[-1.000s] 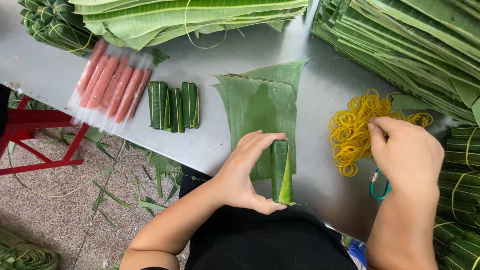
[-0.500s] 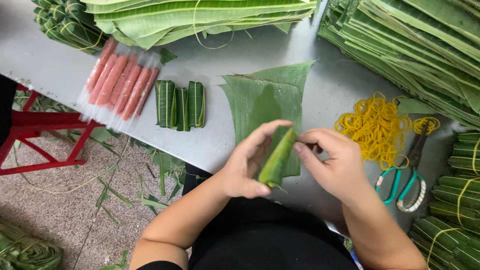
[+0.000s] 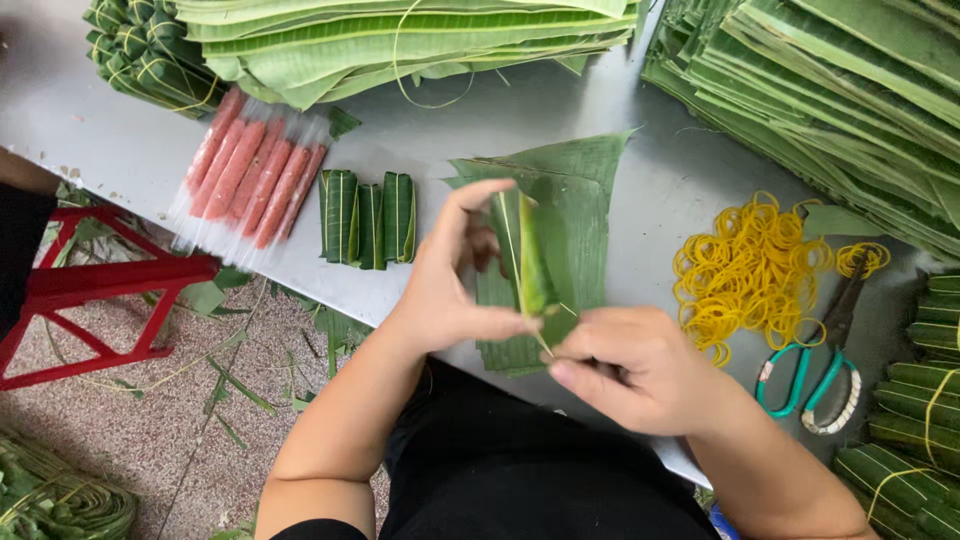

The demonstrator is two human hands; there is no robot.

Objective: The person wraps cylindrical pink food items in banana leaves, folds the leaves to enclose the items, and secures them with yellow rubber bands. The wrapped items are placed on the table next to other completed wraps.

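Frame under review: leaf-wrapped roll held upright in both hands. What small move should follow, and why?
Probably loop the yellow rubber band around the leaf roll. The left hand has the roll in its grip, upright above the flat leaf, while the right hand pulls a thin yellow strand taut at its lower end; three bound rolls lie nearby.

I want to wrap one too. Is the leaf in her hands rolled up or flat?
Rolled up: the leaf roll is a narrow bundle between the left hand and right hand.

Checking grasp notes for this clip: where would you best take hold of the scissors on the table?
Take the scissors by the green loop handles, coming from the near edge: the handles lie toward the person, while the blades point away under the yellow rubber bands.
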